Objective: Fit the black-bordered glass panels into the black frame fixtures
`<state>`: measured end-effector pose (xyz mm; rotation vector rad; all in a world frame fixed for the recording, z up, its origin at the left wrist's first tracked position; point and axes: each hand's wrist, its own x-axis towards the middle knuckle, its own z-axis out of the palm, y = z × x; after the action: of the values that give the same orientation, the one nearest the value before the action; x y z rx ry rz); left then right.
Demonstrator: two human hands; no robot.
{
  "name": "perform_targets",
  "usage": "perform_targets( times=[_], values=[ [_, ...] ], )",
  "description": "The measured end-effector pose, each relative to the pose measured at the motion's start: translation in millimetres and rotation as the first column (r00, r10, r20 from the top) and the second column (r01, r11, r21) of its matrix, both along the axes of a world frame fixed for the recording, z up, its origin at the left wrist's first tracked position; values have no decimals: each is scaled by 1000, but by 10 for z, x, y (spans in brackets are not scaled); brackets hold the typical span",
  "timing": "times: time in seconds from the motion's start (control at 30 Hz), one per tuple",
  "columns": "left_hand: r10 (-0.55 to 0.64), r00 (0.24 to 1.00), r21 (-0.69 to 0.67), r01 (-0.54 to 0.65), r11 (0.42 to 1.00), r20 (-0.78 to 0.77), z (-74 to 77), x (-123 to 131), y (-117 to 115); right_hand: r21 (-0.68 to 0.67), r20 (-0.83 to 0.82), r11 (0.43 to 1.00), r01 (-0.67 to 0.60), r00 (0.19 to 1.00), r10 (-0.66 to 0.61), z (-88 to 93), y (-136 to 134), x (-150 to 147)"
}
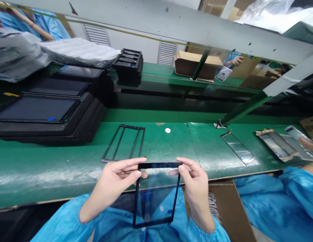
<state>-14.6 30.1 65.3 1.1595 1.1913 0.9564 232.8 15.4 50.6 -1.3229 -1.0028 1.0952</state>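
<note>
A black-bordered glass touch panel (158, 198) hangs tilted over the bench's front edge, above my lap. My left hand (119, 178) pinches its upper left corner between thumb and fingers. At the upper right corner, my right hand (194, 178) grips it the same way. Through the clear middle of the panel the blue gown shows, with a small blue mark near the lower right corner. Just beyond my left hand, a black frame (118, 143) with thin lengthwise bars lies flat on the green bench (166, 148).
Stacked black foam trays (78, 124) at left carry dark screen panels (37, 108). A narrow glass panel (237, 148) lies at right, near more stacked panels (275, 144) and a co-worker's hand (309, 144). A green post (243, 111) rises from the bench. Black trays (128, 64) stand behind.
</note>
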Motion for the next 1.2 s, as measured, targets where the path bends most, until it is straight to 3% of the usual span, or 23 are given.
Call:
perform_targets(
  times=[0.2, 0.27, 0.33, 0.4, 0.47, 0.53, 0.63, 0.73, 0.9, 1.0, 1.2],
  values=[
    [-32, 995, 11, 33, 999, -91, -44, -54, 28, -19, -31, 999, 45, 998, -45, -5, -26, -25],
    [-69, 986, 80, 81, 993, -152, -34, -37, 24, -15, -28, 999, 49, 998, -49, 2, -28, -55],
    [-102, 944, 217, 176, 960, -315, 8, 10, 21, -8, -2, 1000, -6, 1000, 6, -8, -30, -129],
    [-169, 849, 282, 344, 895, -500, 74, 75, 36, -6, -11, 995, -104, 995, 104, -35, -30, -222],
    [-306, 753, 191, 492, 849, -582, 141, 123, 76, -17, -96, 979, -205, 975, 202, -63, -28, -271],
    [-449, 732, 51, 548, 835, -513, 185, 125, 128, -51, -182, 956, -288, 944, 275, -83, -22, -212],
    [-429, 873, -100, 417, 903, -234, 175, 51, 168, -156, -122, 917, -366, 929, 350, -116, -30, 73],
    [-193, 981, -170, 189, 967, -3, 103, -16, 123, -249, -139, 912, -327, 944, 300, -186, -77, 365],
    [62, 996, -151, -52, 987, 65, 33, 36, -14, -252, -278, 964, -88, 960, 15, -283, -138, 397],
    [118, 990, -148, -106, 983, 72, 35, 71, -58, -211, -230, 977, -16, 973, -34, -268, -123, 297],
    [170, 983, -153, -158, 975, 64, 65, 68, -93, -128, -100, 992, 5, 995, -18, -162, -108, 210]
  ],
)
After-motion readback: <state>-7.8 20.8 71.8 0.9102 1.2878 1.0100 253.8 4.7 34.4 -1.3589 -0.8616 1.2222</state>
